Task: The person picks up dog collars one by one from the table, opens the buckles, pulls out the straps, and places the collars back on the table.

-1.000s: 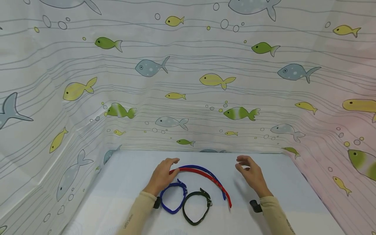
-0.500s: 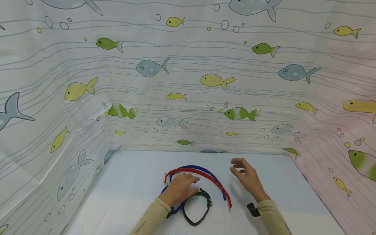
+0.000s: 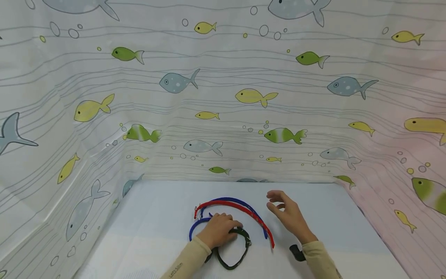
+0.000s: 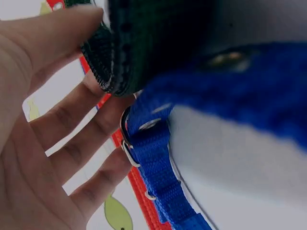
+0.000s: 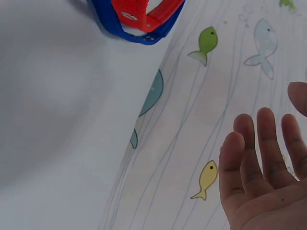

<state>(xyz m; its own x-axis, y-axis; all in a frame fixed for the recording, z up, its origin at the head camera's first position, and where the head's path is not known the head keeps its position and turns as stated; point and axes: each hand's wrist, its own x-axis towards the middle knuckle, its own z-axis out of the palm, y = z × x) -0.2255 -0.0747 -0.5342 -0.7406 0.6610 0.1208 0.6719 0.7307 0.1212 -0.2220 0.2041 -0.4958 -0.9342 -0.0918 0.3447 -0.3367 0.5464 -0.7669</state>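
Observation:
My left hand (image 3: 219, 229) is over the near side of a buckled dark green collar (image 3: 246, 234). In the left wrist view its thumb and index finger lie on either side of the green strap (image 4: 115, 52), the other fingers curving behind. A buckled blue collar (image 3: 191, 231) lies just left of it, partly hidden by the hand; up close its webbing (image 4: 160, 158) has metal rings and eyelets. Behind them a red collar (image 3: 223, 202) and another blue collar (image 3: 240, 200) lie unbuckled in an arc. My right hand (image 3: 287, 213) hovers to their right, fingers loosely bent, holding nothing.
The collars lie on a white table (image 3: 146, 217). A fish-print sheet (image 3: 244, 116) stands as walls behind and on both sides. Dark wrist devices sit under both forearms; one (image 3: 297, 252) shows by the right sleeve.
My left hand has moved right and down from the red collar's left end to the dark green collar, uncovering that end. My right hand has drifted slightly left.

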